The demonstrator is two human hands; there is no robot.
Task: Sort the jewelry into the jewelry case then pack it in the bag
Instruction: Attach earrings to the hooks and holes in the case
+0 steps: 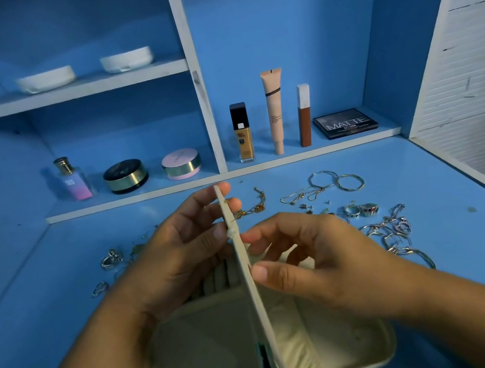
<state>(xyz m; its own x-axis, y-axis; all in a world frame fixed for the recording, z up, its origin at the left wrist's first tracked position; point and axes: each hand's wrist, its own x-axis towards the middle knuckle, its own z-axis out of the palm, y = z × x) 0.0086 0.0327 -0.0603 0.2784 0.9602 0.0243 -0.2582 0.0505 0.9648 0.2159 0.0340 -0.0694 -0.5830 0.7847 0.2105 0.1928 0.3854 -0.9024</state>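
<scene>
Jewelry case open, left hand gripping divider, right hand touching, palette ("MATTE")

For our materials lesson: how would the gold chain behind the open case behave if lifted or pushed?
The gold chain lies in loose curves on the desk, so it would probably hang limp when lifted. Its links look thin, so it is likely light. Pushed, it would probably bunch up rather than roll.
</scene>
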